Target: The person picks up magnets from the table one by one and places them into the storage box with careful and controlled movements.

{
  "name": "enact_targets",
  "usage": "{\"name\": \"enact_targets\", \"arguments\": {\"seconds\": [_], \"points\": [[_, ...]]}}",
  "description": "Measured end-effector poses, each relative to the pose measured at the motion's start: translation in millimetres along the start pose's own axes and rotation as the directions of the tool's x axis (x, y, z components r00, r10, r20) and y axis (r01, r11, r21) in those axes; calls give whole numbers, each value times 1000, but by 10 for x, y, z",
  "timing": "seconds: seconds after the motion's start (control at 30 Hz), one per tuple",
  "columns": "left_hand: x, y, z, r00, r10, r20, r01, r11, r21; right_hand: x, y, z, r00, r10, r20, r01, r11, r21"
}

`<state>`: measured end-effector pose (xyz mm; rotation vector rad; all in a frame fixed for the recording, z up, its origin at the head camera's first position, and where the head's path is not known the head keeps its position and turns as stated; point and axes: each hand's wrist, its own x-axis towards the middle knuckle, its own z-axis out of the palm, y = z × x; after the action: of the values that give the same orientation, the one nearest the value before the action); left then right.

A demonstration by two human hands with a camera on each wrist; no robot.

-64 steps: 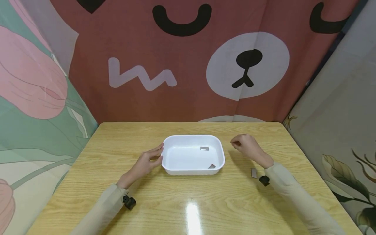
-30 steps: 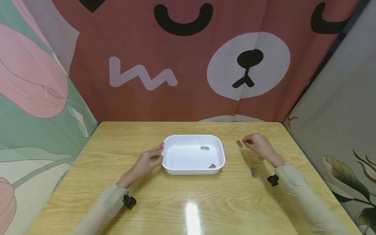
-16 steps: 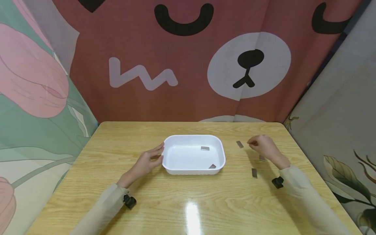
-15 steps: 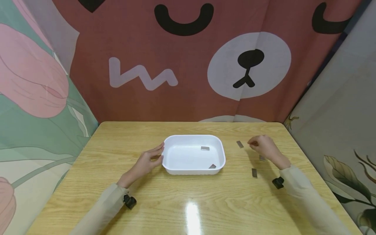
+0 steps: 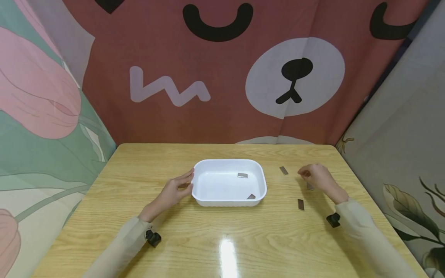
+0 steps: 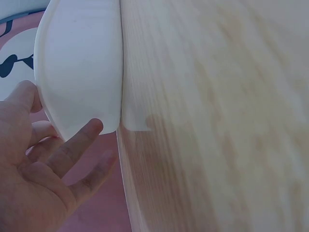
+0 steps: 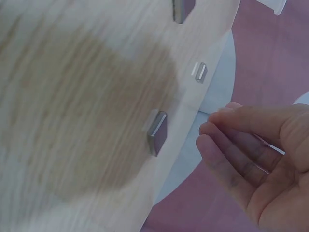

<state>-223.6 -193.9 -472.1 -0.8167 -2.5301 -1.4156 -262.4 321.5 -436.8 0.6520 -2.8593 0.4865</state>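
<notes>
A white plastic tub (image 5: 205,200) stands mid-table, with two small flat metal blocks in it, one lying at the back right (image 5: 242,175) and one by the front wall (image 5: 251,196). My left hand (image 5: 172,193) touches the tub's left end with spread fingers; the left wrist view has them against its outer wall (image 6: 82,63). Over to the right, my right hand (image 5: 318,177) hovers with loosely bent fingers and holds nothing. Below it sits a metal block (image 5: 310,187), partly hidden in the head view. The right wrist view shows a block (image 7: 158,133) apart from the fingertips.
Two more metal blocks lie on the wooden table (image 5: 174,239), one farther back (image 5: 283,170) and one nearer the front (image 5: 301,204). Printed curtains (image 5: 222,123) hang behind the table and at both sides.
My right hand has moved rightward from beside the tub and come a little nearer, uncovering the back metal block. The left hand and the tub stay in place.
</notes>
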Motion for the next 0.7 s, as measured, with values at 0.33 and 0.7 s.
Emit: {"name": "enact_targets", "arguments": {"seconds": [0.33, 0.7], "points": [[5, 5, 3, 1000, 15, 6, -15, 1000, 12, -83, 25, 12, 1000, 21, 21, -22, 999, 34], [-6, 330, -40, 1000, 1, -3, -1, 1000, 1, -136, 129, 17, 998, 49, 35, -50, 998, 45]]}}
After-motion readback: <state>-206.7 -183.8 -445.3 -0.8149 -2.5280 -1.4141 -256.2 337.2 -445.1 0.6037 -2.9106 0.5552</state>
